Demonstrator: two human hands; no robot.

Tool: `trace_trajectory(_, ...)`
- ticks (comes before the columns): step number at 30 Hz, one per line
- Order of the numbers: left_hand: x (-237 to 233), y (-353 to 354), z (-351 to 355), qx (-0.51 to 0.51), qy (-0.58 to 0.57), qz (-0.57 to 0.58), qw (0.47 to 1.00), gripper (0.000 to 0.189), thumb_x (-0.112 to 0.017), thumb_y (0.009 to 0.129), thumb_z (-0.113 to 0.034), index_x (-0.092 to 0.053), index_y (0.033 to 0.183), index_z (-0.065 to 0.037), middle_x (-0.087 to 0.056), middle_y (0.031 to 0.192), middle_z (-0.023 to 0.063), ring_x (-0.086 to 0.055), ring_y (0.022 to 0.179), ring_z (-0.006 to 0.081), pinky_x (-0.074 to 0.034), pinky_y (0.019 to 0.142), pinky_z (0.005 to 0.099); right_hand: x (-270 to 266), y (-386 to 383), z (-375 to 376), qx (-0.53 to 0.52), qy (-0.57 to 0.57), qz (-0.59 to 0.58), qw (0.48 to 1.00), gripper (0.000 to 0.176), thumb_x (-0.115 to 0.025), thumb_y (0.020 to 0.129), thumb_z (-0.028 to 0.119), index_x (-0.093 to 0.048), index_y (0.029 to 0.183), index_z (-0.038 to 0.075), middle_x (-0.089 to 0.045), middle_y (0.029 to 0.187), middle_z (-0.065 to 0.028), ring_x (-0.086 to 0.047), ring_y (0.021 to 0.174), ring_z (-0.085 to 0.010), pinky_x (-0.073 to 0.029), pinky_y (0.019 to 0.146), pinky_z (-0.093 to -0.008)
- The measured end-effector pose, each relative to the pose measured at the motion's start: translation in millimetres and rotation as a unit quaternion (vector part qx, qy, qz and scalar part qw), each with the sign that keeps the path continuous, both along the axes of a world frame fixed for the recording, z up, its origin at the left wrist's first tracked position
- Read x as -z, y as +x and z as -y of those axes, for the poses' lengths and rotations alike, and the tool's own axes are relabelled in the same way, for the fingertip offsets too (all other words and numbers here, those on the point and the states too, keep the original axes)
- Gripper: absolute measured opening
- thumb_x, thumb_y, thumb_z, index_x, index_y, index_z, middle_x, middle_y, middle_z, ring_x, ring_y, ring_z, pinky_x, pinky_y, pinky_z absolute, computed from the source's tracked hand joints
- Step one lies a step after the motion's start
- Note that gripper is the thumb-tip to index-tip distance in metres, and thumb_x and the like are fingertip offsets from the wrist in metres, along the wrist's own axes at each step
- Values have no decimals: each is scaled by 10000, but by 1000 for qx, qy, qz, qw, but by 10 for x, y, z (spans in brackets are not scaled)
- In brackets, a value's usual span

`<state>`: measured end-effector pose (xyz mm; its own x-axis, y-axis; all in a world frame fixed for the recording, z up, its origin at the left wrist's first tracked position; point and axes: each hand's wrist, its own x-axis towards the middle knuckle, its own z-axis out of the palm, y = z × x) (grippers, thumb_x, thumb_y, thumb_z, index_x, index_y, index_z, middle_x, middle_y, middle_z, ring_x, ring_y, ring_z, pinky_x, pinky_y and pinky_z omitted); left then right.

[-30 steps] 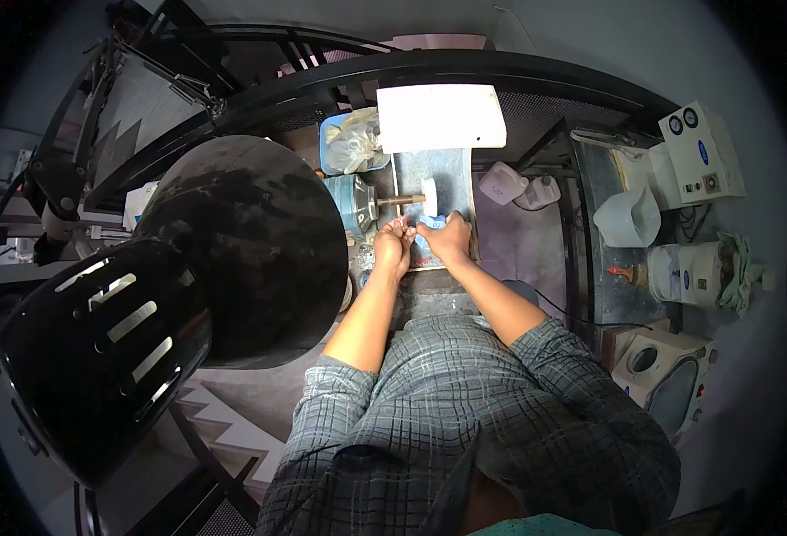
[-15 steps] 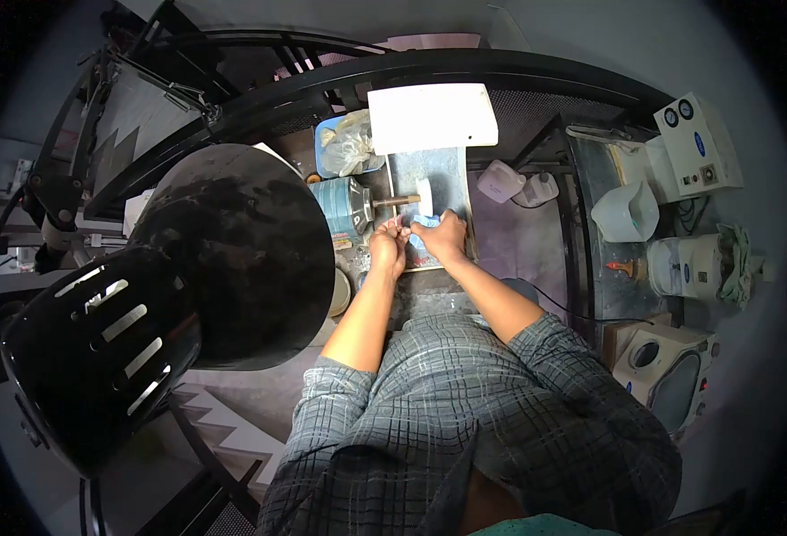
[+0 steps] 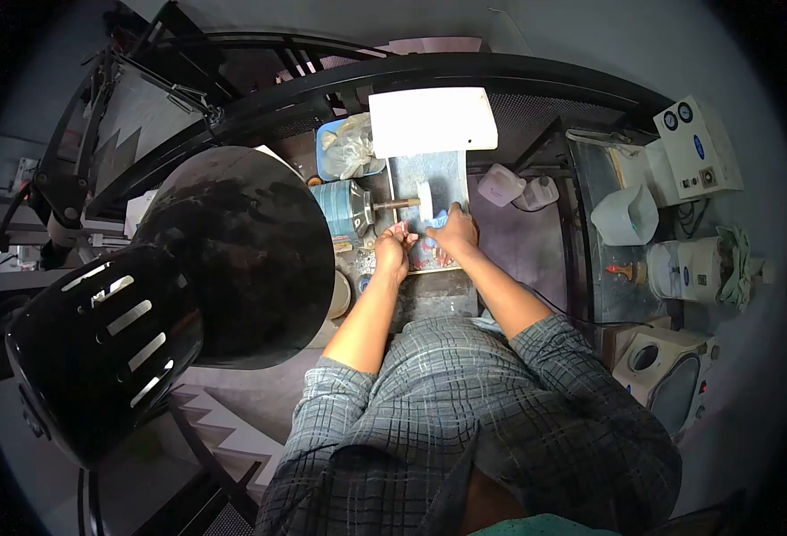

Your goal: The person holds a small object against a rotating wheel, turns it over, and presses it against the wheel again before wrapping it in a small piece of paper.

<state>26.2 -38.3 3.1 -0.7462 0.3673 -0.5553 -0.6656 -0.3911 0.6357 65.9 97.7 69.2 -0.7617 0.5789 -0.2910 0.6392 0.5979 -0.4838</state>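
A bench polishing lathe with a blue motor (image 3: 343,209) has a shaft (image 3: 397,205) that ends in a white round wheel (image 3: 426,202). Just below the shaft, the closed fingers of my left hand (image 3: 393,252) pinch a small pink piece (image 3: 400,229); its exact kind is too small to make out. My right hand (image 3: 455,234) is beside the wheel's lower right, its fingers closed round a light blue piece (image 3: 438,221), partly hidden by them. Beneath both hands is a shallow tray (image 3: 452,170) with reddish bits (image 3: 429,257) in it.
A white cover (image 3: 434,122) overhangs the tray's far end. At its left stands a blue bin (image 3: 326,161) holding plastic bags (image 3: 351,150). A large black lamp shade (image 3: 242,259) fills the left side. White jugs (image 3: 501,185) and bench machines (image 3: 697,147) stand to the right.
My hands have moved apart. The right one has shifted slightly up and right with the light blue piece, and the pink piece in my left fingers shows more clearly.
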Motion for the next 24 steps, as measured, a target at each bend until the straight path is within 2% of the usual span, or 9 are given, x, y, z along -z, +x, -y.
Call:
trace_trajectory(7,-42,76,-97,67,-16,81,994,115,-399,908,-139,-496,933,-83,-520,746,11,-538,643,153,-462,646,322,317,-76,-190,-81,76,27,993,365,-648,695,175,-494,969,-10,-583,944,-202,-574,861,-351,-455,758,-413)
trace_trajectory(9,-47,94,-92,85,10,122,989,116,-386,903,-115,-493,931,-79,-510,724,14,-533,644,156,-462,661,345,357,34,-137,-104,95,-259,956,240,-605,721,106,-533,920,-6,-591,894,-197,-581,796,-335,-460,720,-404)
trace_trajectory(10,-46,95,-95,84,10,123,989,116,-386,903,-115,-493,931,-79,-510,724,14,-533,644,156,-462,661,345,344,62,-103,-106,95,-257,956,240,-605,721,106,-533,920,-6,-591,894,-197,-581,796,-335,-460,720,-404)
trace_trajectory(12,-43,94,-107,93,90,153,980,150,-354,902,-117,-496,913,-70,-518,719,21,-525,639,155,-461,657,339,311,100,-52,-82,-89,-209,970,164,-579,730,54,-575,876,-20,-610,810,-140,-583,690,-243,-464,654,-328)
trace_trajectory(13,-61,102,-121,98,130,169,972,168,-338,901,-118,-498,904,-66,-521,716,24,-520,637,155,-461,655,336,469,110,-85,-81,-89,-207,971,164,-579,730,54,-575,876,-20,-610,810,-140,-583,690,-243,-464,654,-328)
trace_trajectory(15,-44,113,-185,91,125,179,972,201,-314,905,-131,-499,884,-56,-526,713,31,-509,620,153,-454,624,317,622,70,-108,4,-380,-191,905,147,-557,742,34,-599,867,-32,-609,754,-78,-551,639,-138,-443,607,-251)
trace_trajectory(16,-9,105,-201,94,147,184,967,204,-307,906,-131,-493,885,-50,-523,708,33,-501,611,152,-446,607,308,557,105,-127,25,-397,-177,900,155,-557,746,21,-606,882,-33,-601,728,-29,-515,609,-76,-424,561,-210)
trace_trajectory(19,-7,91,-242,93,174,194,961,209,-292,908,-127,-481,889,-40,-517,699,35,-487,597,148,-430,578,295,407,129,-206,44,-460,-86,883,85,-570,775,52,-614,821,-4,-590,675,-29,-519,563,-81,-430,524,-219)
trace_trajectory(24,-78,43,-307,74,178,212,958,209,-265,895,-90,-462,865,-26,-499,668,43,-459,532,139,-422,517,274,461,83,-228,62,-510,-136,847,63,-586,765,59,-624,765,8,-582,659,-24,-499,520,-70,-398,476,-209)
